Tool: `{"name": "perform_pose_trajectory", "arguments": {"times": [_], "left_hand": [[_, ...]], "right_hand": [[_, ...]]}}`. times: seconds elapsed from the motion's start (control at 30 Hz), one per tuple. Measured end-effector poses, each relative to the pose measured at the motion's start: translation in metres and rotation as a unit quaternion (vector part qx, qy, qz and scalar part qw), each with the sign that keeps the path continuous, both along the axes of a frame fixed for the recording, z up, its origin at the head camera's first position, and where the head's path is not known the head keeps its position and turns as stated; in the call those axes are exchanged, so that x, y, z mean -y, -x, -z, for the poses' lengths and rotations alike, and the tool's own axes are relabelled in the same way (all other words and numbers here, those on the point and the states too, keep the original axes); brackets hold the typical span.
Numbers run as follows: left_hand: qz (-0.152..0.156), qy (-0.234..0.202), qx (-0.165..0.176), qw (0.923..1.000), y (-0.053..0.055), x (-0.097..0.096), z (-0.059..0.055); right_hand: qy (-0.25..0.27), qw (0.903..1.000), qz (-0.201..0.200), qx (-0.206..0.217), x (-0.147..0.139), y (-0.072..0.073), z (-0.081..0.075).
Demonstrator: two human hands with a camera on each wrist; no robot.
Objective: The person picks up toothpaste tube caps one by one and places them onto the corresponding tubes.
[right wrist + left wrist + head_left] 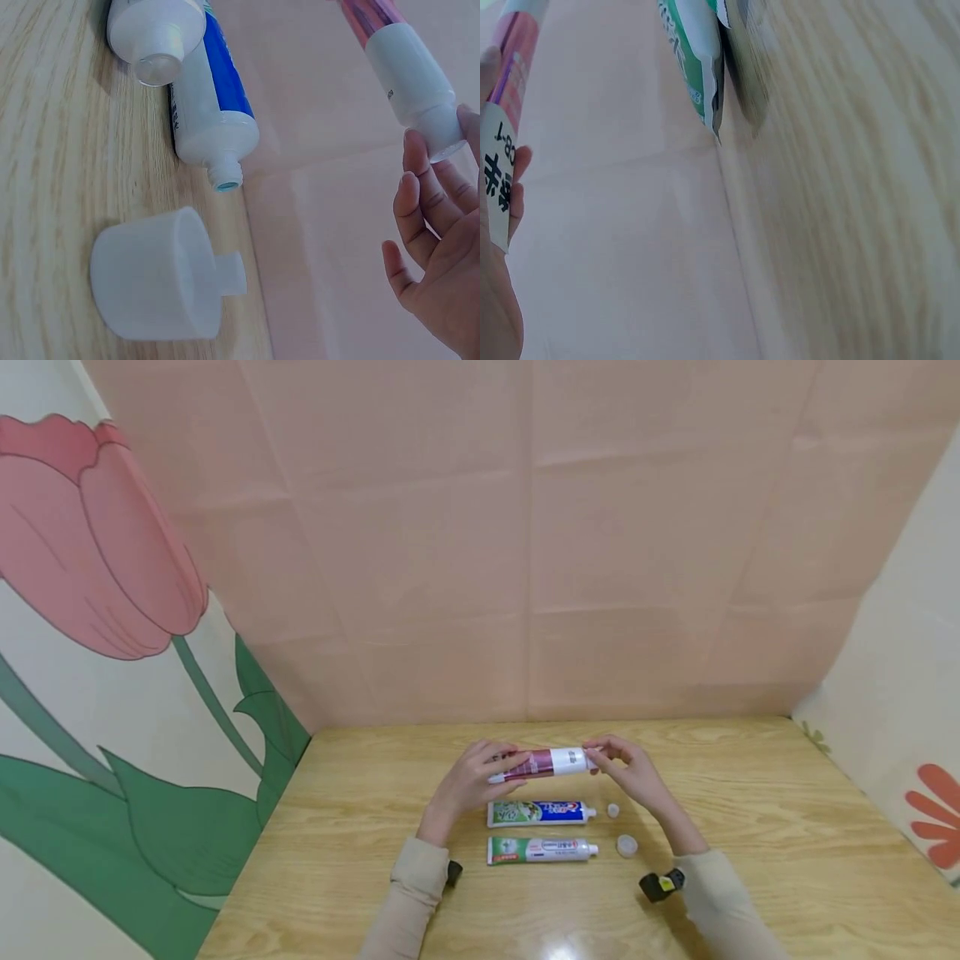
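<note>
My left hand [471, 777] grips a purple-red and white toothpaste tube [542, 763] near its flat end, holding it above the table. In the right wrist view, the thumb and fingertips of my right hand [442, 240] pinch the white cap [437, 129] at the tube's other end. Below the held tube lies a blue and green toothpaste tube [536, 812], its threaded nozzle [225, 172] bare. Nearer me is a green and white toothpaste tube [540, 850]. Both lie with their nozzles to the right. A small white cap [613, 811] and a larger white cap [627, 846] stand beside those nozzles.
The wood-grain table [360, 893] ends at a pink backdrop [525, 568]. A tulip-painted panel [112, 552] borders it on the left, and another flowered panel [900, 693] on the right. A black wrist camera [662, 886] is at my right sleeve.
</note>
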State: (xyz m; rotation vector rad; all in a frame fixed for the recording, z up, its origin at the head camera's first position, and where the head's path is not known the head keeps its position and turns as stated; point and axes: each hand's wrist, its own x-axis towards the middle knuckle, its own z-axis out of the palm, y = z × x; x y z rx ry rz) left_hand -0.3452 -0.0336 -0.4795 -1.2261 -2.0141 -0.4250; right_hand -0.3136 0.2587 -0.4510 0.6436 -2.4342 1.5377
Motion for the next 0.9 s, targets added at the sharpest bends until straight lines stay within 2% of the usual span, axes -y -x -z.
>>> {"name": "perform_pose_trajectory", "arguments": {"times": [0.4,0.53,0.7,0.9], "left_hand": [[0.002,0.002,0.0,1.0,-0.003,-0.001,-0.002],[-0.002,0.003,0.002,1.0,-0.005,-0.001,-0.003],[-0.014,0.009,-0.004,0.9999,-0.006,-0.002,-0.003],[-0.017,0.003,-0.012,0.9998,-0.007,-0.002,-0.005]], "right_hand": [[-0.003,1.0,0.004,0.002,-0.001,-0.003,-0.001],[-0.004,1.0,0.001,0.0,-0.002,0.0,0.001],[0.014,0.9994,-0.03,-0.006,-0.008,0.009,0.012],[0.03,0.9951,-0.095,0.004,-0.019,0.018,0.023]]}}
